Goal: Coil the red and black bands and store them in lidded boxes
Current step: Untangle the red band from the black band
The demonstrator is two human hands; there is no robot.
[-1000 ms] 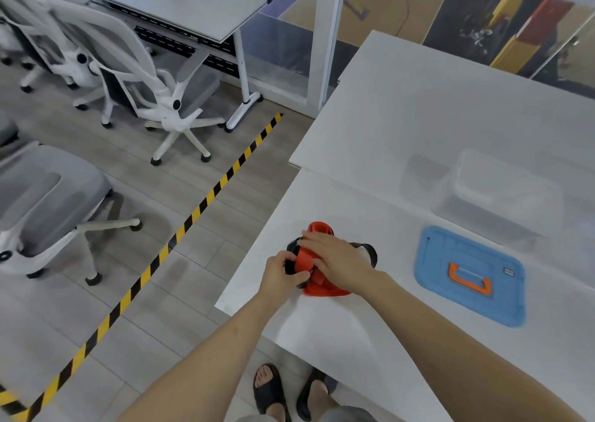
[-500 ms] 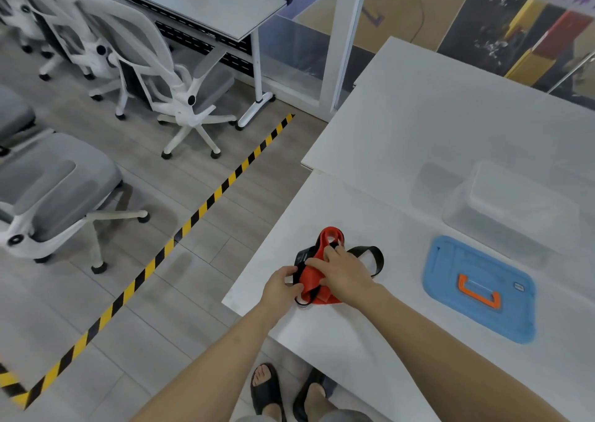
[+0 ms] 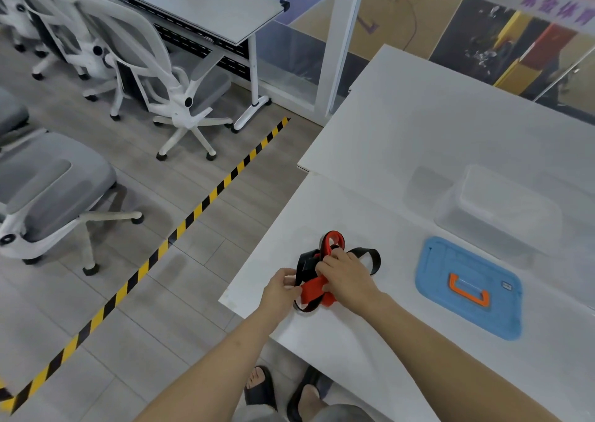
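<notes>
Both hands on the bundle, left of the blue lid on the tabletop. Left hand pinches the red band end. Right hand is curled over the same band, gripping it. Black band loops out toward the lid. Clear box sits open just beyond the lid.

The person's left grip and right grip are bare, and so are both forearms right up to the edge of view. Down at 6 o'clock the feet are in black open-toed slide sandals - a broad strap over each foot, toes showing. A strip of grey cloth sits at the very bottom - shorts or trousers, I can't tell.
</notes>
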